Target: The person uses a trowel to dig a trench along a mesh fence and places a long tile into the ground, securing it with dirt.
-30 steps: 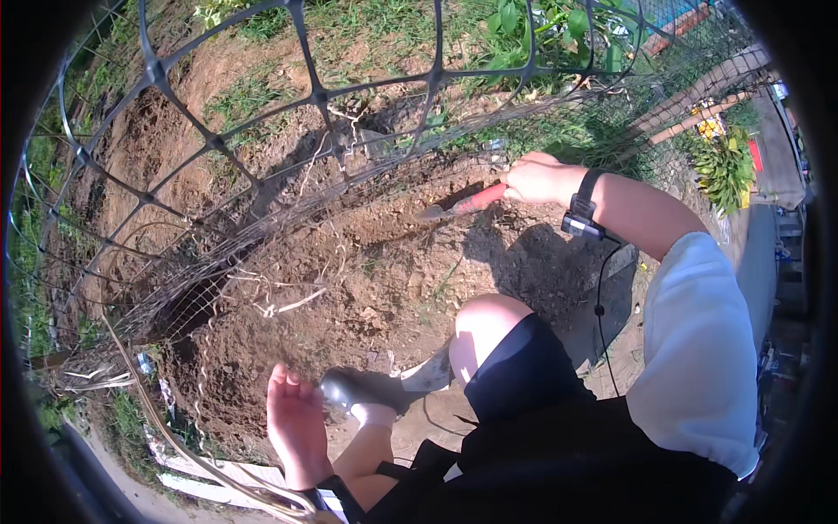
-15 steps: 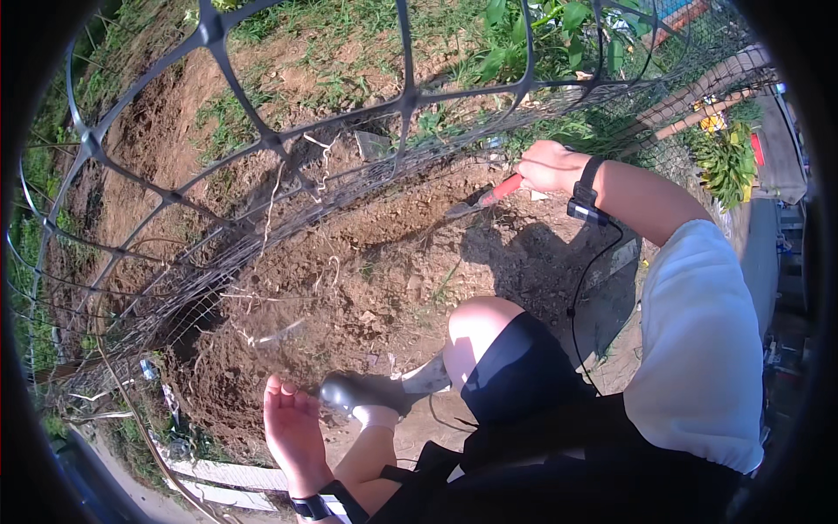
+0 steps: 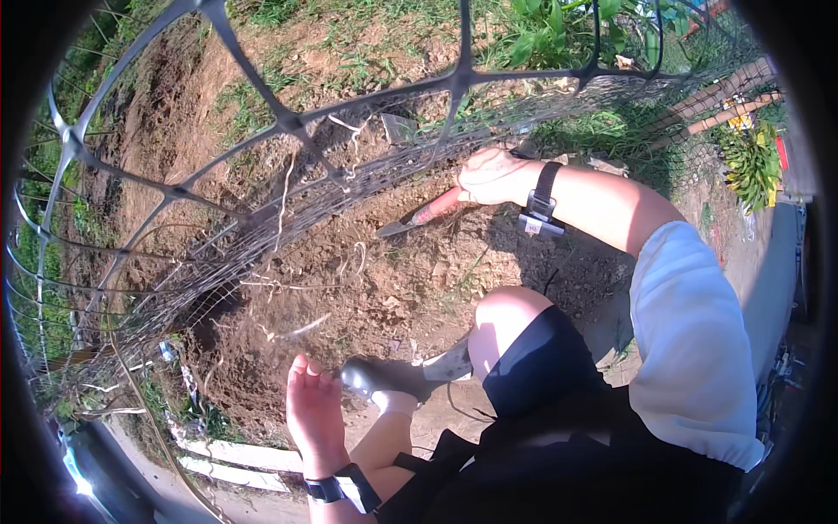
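My right hand is closed round the red handle of a garden trowel. Its narrow grey blade points left and rests against the brown soil beside the foot of a mesh fence. Lower down, my left hand hangs palm up with fingers loosely bent and apart from any tool. Beside its fingertips is the dark shoe on my foot. Both wrists wear dark straps with small devices.
Black plastic netting crosses the near upper left and runs along the soil bed. Dry roots hang from it. White boards lie at lower left. Green plants grow beyond the fence, and wooden poles lean at upper right.
My right hand has moved left along the bed with the trowel, and the blade now lies farther along the soil. The view has shifted slightly; my left hand keeps its pose.
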`<state>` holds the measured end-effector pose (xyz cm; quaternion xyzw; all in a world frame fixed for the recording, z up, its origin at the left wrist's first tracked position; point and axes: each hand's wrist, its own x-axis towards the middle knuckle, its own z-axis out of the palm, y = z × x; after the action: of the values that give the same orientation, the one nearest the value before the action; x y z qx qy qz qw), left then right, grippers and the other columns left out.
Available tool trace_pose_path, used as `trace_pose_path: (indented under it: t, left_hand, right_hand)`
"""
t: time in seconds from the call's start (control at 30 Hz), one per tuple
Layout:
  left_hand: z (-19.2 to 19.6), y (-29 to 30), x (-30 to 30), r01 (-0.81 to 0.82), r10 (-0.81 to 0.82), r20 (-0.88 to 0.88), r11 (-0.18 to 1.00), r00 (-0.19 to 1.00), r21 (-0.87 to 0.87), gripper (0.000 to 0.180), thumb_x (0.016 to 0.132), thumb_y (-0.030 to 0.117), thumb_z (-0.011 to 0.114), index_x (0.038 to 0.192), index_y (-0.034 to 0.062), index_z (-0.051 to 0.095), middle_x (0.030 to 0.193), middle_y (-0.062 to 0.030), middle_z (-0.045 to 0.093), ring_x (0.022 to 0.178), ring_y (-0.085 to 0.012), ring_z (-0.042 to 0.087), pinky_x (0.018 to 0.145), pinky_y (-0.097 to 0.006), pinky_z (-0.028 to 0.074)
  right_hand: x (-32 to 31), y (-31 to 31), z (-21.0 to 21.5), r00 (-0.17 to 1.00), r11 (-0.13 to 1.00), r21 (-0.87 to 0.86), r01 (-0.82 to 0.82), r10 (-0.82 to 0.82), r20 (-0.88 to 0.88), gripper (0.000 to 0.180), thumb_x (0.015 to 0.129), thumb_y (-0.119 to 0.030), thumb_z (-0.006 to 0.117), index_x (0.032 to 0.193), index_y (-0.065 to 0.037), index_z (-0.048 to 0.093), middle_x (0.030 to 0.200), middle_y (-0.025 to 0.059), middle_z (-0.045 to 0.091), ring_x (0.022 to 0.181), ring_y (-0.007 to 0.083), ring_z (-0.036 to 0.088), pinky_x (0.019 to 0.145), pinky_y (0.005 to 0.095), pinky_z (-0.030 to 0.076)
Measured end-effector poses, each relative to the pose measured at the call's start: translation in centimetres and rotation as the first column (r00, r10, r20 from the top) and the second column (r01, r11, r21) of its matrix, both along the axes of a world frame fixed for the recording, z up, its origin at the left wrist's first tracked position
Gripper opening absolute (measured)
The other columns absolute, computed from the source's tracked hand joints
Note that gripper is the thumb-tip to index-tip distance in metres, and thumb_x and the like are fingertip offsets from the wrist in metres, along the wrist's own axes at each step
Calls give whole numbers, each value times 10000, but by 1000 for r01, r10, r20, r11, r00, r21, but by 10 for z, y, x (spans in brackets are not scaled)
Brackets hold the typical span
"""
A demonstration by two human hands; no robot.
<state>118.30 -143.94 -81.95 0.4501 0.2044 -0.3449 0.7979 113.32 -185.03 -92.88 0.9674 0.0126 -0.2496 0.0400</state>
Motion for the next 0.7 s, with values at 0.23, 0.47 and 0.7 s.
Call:
trace_pose_path:
  t: [0.23, 0.47, 0.7]
  left_hand:
    - [2, 9, 0, -16, 18, -41, 998, 999, 55, 223, 905, 226, 395, 1045, 96, 511, 872, -1, 555, 753, -122, 523, 711, -287, 443]
    - [4, 8, 1, -32, 34, -38, 998, 999, 49, 226, 909, 217, 375, 1032, 84, 511, 873, -5, 553, 746, -123, 515, 711, -284, 439]
    - [-5, 16, 4, -31, 31, -38, 1000, 999, 1, 222, 901, 222, 426, 1045, 73, 503, 838, -10, 536, 729, -122, 488, 728, -272, 406]
  right_hand:
    - [57, 62, -20, 997, 981, 190, -29, 14, 80, 237, 733, -279, 547, 755, -64, 645, 704, 94, 621, 651, 262, 606, 594, 381, 483]
    - [63, 61, -23, 996, 973, 227, 50, -32, -80, 367, 793, -395, 533, 770, -43, 635, 696, 131, 620, 697, 316, 614, 621, 397, 488]
    - [13, 2, -20, 984, 944, 279, 173, -175, -18, 226, 726, -279, 533, 651, -69, 571, 674, 71, 582, 631, 254, 565, 583, 378, 464]
